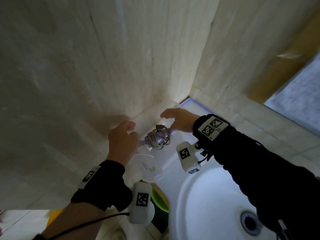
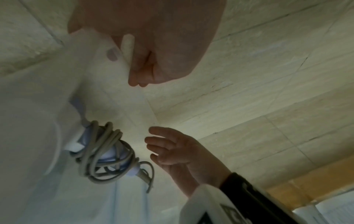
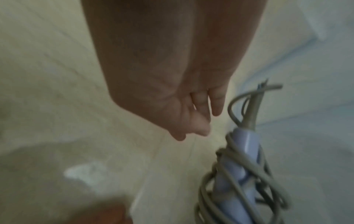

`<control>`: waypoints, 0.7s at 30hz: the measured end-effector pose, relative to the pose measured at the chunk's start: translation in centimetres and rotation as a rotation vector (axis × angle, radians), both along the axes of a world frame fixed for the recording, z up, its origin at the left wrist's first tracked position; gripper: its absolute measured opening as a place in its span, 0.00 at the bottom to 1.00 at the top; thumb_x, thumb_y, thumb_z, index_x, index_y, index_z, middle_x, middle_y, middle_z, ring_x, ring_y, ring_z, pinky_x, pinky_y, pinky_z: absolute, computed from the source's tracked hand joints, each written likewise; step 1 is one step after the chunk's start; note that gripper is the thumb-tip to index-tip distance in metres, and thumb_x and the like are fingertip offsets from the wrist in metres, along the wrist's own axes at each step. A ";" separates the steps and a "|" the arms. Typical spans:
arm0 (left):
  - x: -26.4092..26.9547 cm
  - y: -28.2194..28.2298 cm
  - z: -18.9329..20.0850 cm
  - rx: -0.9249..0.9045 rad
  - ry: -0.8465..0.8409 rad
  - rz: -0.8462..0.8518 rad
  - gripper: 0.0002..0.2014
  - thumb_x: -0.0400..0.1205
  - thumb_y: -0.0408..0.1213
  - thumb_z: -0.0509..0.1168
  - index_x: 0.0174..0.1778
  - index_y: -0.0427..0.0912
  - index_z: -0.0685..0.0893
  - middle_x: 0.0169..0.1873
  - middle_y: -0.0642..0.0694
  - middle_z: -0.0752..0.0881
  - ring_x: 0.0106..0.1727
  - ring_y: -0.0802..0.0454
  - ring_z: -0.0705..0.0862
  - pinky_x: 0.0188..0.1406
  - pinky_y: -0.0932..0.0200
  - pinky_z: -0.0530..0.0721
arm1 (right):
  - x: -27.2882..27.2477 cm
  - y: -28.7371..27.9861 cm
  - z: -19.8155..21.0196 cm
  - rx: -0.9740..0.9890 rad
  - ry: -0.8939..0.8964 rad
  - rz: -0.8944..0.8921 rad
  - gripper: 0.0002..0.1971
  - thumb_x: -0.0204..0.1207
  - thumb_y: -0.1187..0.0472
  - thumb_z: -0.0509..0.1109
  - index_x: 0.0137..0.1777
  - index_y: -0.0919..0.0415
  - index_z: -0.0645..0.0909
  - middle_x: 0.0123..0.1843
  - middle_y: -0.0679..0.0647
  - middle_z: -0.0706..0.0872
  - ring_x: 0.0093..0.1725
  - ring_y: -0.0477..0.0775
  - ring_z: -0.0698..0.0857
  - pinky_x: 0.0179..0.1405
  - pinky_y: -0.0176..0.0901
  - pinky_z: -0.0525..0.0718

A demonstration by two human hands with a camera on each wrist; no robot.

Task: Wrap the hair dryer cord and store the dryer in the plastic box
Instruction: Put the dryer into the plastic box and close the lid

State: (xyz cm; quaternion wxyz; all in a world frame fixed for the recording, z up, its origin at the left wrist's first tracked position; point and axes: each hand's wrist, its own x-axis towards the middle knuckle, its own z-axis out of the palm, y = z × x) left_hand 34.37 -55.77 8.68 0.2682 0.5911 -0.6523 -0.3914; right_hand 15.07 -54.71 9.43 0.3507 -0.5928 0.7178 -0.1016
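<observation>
The lavender hair dryer (image 1: 161, 138) has its grey cord (image 1: 154, 142) wound round the handle, which sticks up out of the clear plastic box (image 1: 147, 168) by the wall corner. My left hand (image 1: 123, 140) is just left of the dryer, fingers curled over the box's translucent rim (image 2: 126, 48). My right hand (image 1: 179, 120) hovers right of the handle, fingers spread and holding nothing. In the left wrist view the corded dryer handle (image 2: 107, 154) juts past the box wall (image 2: 28, 128), beside the right hand (image 2: 172, 151). The right wrist view is blurred, with the dryer handle (image 3: 247, 145) beside my right hand (image 3: 172, 78).
Tiled walls meet in a corner right behind the box. A white counter (image 1: 192, 110) runs to the right, and a white sink basin (image 1: 207, 196) with a dark drain (image 1: 251, 221) lies in front. Something green (image 1: 160, 199) sits below the counter's left edge.
</observation>
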 end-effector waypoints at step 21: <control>-19.8 -5.8 0.8 0.040 0.026 -0.132 0.14 0.75 0.29 0.63 0.56 0.31 0.84 0.56 0.32 0.87 0.59 0.37 0.84 0.54 0.56 0.79 | -16.3 11.2 -3.1 -0.248 -0.240 -1.162 0.12 0.76 0.63 0.61 0.54 0.64 0.84 0.50 0.64 0.86 0.52 0.62 0.84 0.49 0.46 0.81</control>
